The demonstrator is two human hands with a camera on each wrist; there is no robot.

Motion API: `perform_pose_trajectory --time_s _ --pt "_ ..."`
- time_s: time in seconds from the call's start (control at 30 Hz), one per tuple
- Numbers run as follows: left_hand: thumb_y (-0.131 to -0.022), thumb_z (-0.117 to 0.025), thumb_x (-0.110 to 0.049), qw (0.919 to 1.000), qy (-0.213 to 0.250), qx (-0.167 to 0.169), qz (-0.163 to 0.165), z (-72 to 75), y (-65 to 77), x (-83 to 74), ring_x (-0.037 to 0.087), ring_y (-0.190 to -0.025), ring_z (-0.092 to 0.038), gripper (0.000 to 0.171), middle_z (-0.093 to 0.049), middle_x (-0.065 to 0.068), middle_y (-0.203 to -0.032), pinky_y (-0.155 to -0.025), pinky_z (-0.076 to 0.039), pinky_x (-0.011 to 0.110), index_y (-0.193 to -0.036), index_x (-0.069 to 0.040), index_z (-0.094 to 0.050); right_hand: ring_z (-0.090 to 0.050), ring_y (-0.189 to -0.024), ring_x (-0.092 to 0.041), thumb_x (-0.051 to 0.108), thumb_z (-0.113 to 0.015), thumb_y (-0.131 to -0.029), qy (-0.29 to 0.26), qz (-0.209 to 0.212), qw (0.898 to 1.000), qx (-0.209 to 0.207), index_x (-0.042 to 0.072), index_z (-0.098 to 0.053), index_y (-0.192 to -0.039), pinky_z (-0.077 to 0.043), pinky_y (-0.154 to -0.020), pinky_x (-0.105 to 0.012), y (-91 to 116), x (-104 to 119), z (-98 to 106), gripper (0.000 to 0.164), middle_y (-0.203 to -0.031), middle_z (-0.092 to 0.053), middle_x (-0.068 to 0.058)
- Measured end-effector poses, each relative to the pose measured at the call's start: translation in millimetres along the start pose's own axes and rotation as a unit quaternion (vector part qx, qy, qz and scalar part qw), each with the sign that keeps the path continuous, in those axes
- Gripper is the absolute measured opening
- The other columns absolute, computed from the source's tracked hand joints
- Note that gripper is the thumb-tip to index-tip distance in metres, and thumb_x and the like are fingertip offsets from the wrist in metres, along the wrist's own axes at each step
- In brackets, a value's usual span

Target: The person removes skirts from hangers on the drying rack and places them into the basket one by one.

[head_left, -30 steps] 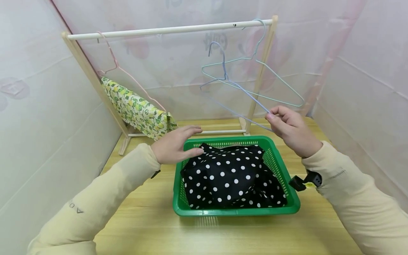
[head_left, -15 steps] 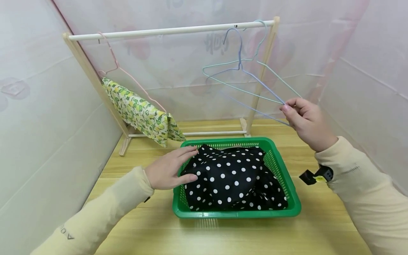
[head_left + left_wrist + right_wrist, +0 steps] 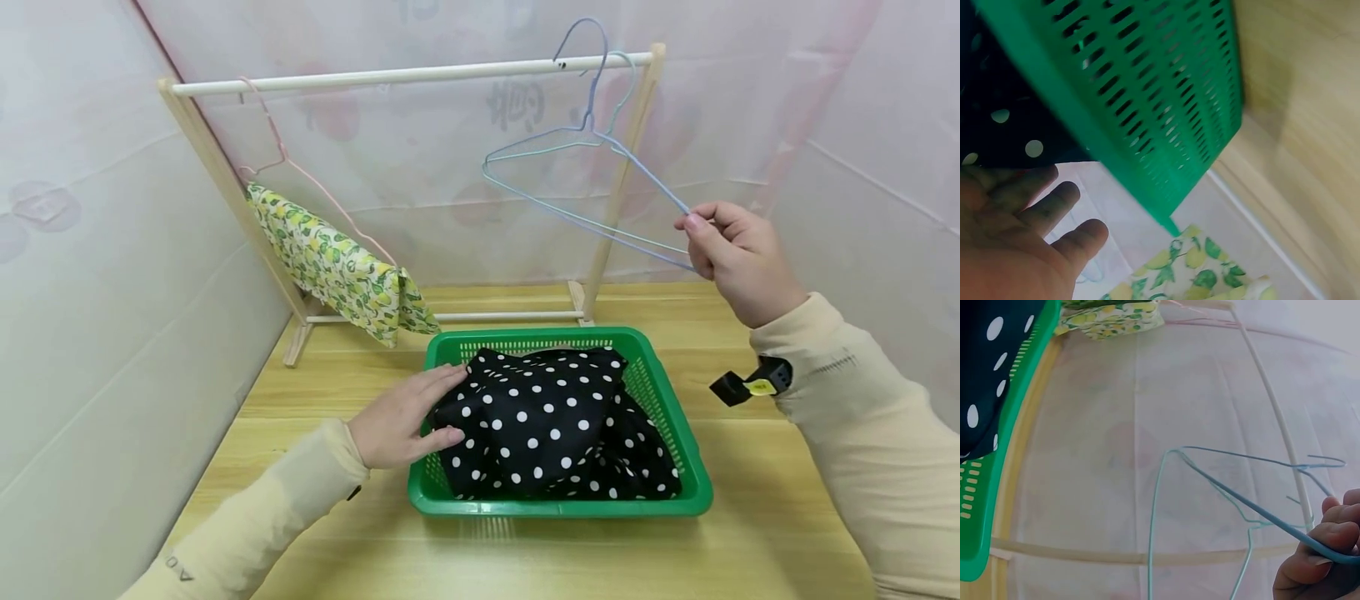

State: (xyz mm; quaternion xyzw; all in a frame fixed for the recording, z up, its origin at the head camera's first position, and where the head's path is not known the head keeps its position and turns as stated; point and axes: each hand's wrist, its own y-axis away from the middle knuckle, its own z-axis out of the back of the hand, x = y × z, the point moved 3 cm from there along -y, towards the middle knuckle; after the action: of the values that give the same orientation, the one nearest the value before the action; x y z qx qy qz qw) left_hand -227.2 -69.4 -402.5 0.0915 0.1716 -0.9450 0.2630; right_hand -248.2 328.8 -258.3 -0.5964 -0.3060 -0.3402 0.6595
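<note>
My right hand [image 3: 744, 260] pinches a blue-purple wire hanger [image 3: 651, 172] by its right corner. The hanger's hook stands at the right end of the white rail, overlapping it in the head view. Behind it a mint-green hanger [image 3: 624, 103] hangs on the rail. My left hand [image 3: 408, 417], fingers straight, lies over the left rim of the green basket [image 3: 562, 507], its fingertips at a black cloth with white dots [image 3: 540, 417]. From the left wrist view, the fingers [image 3: 1054, 209] spread beside the basket wall, just under the dotted cloth.
A wooden rack with a white rail [image 3: 390, 76] stands at the back of the wooden table [image 3: 360, 533]. At its left a pink hanger [image 3: 276, 133] carries a lemon-print cloth [image 3: 330, 258], whose lower corner reaches close to the basket. Pale curtains enclose the sides.
The right hand has lifted the blue-purple hanger up and to the right, bringing its hook to the rail's height. My left hand has come down and back to the basket's left rim.
</note>
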Motion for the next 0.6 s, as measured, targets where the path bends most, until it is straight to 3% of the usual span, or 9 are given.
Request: perform_pose_trajectory --time_s 0.4,0.6 --pt "-0.097 -0.046 -0.054 0.9982 -0.004 0.035 0.05 -25.8 15.1 4.9 0.029 -0.141 -0.028 0.069 -0.038 0.012 -0.149 -0.112 -0.025 0.049 -0.143 -0.004 -0.042 -0.033 -0.05 -0.018 0.013 -0.053 -0.099 0.017 -0.03 0.999 0.015 -0.003 -0.061 -0.1 -0.023 -0.045 -0.028 -13 -7 -10 0.018 -0.06 -0.042 -0.006" --pt "-0.098 -0.044 -0.055 0.998 -0.004 0.033 0.055 -32.1 15.6 6.7 0.026 -0.143 -0.024 0.068 -0.038 0.01 -0.15 -0.113 -0.023 0.048 -0.144 -0.004 -0.041 -0.035 -0.051 -0.018 0.021 -0.052 -0.1 0.076 -0.046 0.996 0.006 -0.001 -0.06 -0.102 -0.027 -0.046 -0.027 -22 -9 -14 0.023 -0.06 -0.042 -0.006"
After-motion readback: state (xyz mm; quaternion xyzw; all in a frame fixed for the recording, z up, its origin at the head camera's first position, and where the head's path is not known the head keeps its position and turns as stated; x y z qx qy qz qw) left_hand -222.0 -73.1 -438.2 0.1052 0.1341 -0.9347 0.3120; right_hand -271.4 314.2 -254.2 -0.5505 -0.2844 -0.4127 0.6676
